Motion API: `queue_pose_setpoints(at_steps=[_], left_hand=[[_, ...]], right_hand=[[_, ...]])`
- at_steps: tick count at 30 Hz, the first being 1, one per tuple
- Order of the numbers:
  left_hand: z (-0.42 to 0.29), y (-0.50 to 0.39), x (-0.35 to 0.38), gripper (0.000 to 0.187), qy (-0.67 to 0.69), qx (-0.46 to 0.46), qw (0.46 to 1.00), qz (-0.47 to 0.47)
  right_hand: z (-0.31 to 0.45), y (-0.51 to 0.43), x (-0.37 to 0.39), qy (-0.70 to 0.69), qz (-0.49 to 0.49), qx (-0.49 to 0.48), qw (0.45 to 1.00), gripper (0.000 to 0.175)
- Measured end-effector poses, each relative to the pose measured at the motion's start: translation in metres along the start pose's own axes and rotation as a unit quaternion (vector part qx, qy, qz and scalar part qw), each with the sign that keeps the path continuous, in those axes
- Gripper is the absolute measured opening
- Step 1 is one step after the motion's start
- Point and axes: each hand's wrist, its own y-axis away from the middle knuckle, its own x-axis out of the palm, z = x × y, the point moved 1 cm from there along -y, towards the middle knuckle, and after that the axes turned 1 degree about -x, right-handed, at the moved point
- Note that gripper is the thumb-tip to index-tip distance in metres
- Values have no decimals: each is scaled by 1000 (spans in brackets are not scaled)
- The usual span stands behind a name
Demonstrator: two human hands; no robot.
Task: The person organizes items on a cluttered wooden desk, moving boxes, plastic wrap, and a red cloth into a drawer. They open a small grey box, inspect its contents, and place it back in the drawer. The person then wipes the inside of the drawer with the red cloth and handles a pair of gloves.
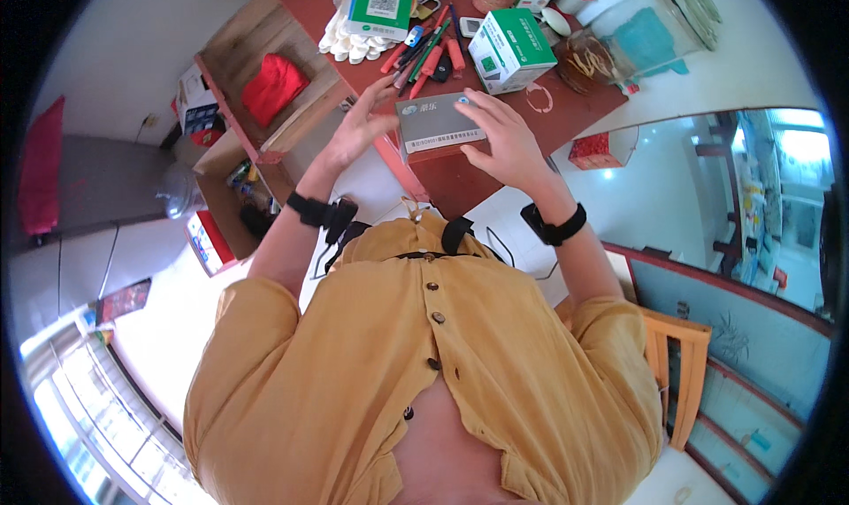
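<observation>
A flat grey cardboard box (pixel 431 121) with a white printed strip lies near the front edge of the reddish-brown table (pixel 457 180). To its left is my left hand (pixel 361 125), fingers spread and the thumb close to the box's side. My right hand (pixel 501 133) reaches over the box's right side with its fingers apart. Whether either hand touches the box cannot be made out. Just beyond it lies a pile of pens and markers (pixel 430 54), with a black key fob (pixel 442 69) among them. A green and white carton (pixel 511 52) stands behind my right hand.
White gloves (pixel 355 46) lie under a green card with a printed code (pixel 379 6). A large glass jar (pixel 653 31) rests at the back right. On the left are an open wooden drawer (pixel 292 117) holding red cloth (pixel 273 88) and an open cardboard box (pixel 222 196).
</observation>
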Motion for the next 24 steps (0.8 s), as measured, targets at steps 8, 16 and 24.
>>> queue_pose_setpoints(at_steps=[8,16,24], left_hand=[[8,43,59,131,-148,27,980,-133],[15,30,57,129,-131,85,979,-128],[13,29,50,122,-128,44,987,-82]], right_hand=[[-5,-54,2,72,200,-122,970,58],[2,-75,7,132,270,-175,938,72],[-3,-82,5,128,232,-245,932,61]])
